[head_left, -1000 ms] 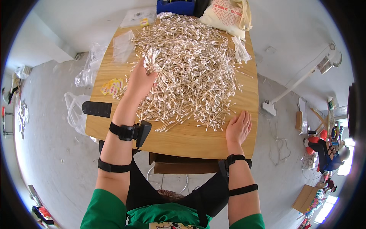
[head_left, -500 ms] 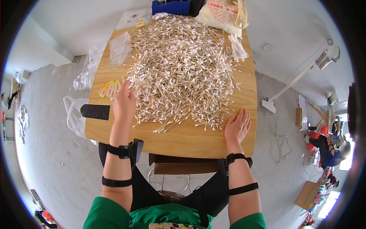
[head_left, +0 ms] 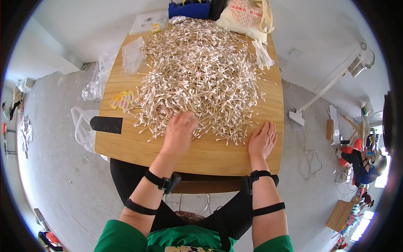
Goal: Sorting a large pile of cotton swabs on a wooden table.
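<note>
A wide heap of cotton swabs, with pale sticks and white tips, covers much of the wooden table. At its near edge, my left hand touches the swabs. Its fingers are bent and a little blurred, so I cannot tell whether they hold any. My right hand lies flat near the right front of the table, fingers stretched out, holding nothing. A few stray swabs lie between it and the heap.
Yellow labels, a black strip and clear plastic bags are on the left. At the back stand a blue tape dispenser and a cream cloth bag. Bundled swabs lie at right. Another person sits far right.
My left hand has moved right and nearer to me, from the heap's left side to its near edge. Swabs at the left edge have shifted. My right hand stays in place.
</note>
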`<state>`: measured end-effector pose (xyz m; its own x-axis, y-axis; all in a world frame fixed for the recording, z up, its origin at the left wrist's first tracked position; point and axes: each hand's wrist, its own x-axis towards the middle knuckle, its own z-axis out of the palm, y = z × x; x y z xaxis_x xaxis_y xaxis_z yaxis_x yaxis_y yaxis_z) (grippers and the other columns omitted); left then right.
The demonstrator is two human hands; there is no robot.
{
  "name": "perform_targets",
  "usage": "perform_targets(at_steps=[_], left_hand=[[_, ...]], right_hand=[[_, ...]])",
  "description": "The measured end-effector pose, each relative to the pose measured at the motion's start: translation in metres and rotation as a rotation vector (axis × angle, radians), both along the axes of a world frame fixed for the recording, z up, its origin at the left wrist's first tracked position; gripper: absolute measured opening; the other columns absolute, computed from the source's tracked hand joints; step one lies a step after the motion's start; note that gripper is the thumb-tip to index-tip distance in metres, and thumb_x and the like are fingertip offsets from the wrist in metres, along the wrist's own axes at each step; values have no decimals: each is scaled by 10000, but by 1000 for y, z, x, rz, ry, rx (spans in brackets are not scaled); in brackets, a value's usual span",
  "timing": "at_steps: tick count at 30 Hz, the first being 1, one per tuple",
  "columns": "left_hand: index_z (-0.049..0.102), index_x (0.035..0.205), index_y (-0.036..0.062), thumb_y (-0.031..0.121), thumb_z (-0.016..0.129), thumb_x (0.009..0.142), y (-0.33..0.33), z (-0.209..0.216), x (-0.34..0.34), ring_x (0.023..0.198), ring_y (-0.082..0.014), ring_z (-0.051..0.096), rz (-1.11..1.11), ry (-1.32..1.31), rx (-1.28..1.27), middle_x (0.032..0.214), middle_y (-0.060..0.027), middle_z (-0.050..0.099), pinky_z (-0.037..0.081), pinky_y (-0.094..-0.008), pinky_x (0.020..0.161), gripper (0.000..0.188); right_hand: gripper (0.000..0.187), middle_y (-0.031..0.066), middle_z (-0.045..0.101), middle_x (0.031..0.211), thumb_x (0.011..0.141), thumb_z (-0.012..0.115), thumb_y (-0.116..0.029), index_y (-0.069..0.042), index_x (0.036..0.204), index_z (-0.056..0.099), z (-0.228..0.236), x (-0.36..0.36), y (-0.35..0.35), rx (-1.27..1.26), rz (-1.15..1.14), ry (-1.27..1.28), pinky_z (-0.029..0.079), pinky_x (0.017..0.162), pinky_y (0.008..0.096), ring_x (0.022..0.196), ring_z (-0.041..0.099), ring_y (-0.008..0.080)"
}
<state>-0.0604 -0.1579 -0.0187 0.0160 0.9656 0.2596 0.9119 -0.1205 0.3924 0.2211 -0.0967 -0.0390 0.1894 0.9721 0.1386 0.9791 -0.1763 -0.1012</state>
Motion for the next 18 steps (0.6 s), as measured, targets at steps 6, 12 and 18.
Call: perform_targets(at_steps=[6, 12, 18], left_hand=[[644, 1125, 63, -13, 591, 760, -13, 3, 15, 1139, -317, 537, -165, -139, -114, 1273, -112, 568, 438, -456, 972, 376], [620, 1156, 49, 73, 530, 872, 13, 21, -16, 1209, -322, 502, 126, -119, -14, 1301, -114, 546, 415, -451, 1009, 298], [621, 1187, 83, 146, 576, 918, 23, 4, 0, 1214, -346, 514, 30, 114, 27, 1261, -132, 573, 406, -453, 1035, 281]], right_hand=[[493, 115, 395, 1485, 975, 435, -263, -32, 1409, 406, 0, 4, 0, 0, -8, -5, 199, 1176, 441, 1428, 295, 266], [493, 114, 391, 1488, 978, 433, -265, -28, 1410, 404, 1, 1, 1, 4, -9, 5, 195, 1179, 435, 1430, 291, 259], [489, 106, 379, 1496, 985, 426, -265, -33, 1415, 400, 2, -1, -1, -25, -12, 3, 190, 1181, 424, 1436, 275, 249]])
